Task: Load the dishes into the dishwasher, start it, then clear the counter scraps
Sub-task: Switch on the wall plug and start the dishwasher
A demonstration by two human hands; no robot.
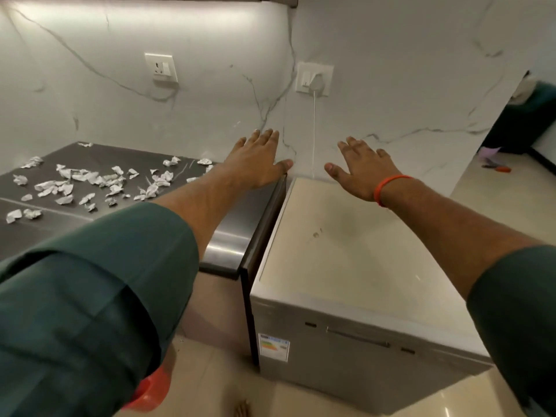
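1. Head view: My left hand (258,159) and right hand (362,168) reach out flat, fingers straight, holding nothing.
2. The dishwasher (346,266) sits below my right hand, door closed.
3. Paper scraps (90,182) lie spread on the dark counter (234,224), left of my hands.

closed grey dishwasher (346,350), paper scraps (90,182) across counter (36,233)

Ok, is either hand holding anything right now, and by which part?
Nothing is held. The left hand and the right hand are both open, fingers straight, stretched toward the wall above the dishwasher.
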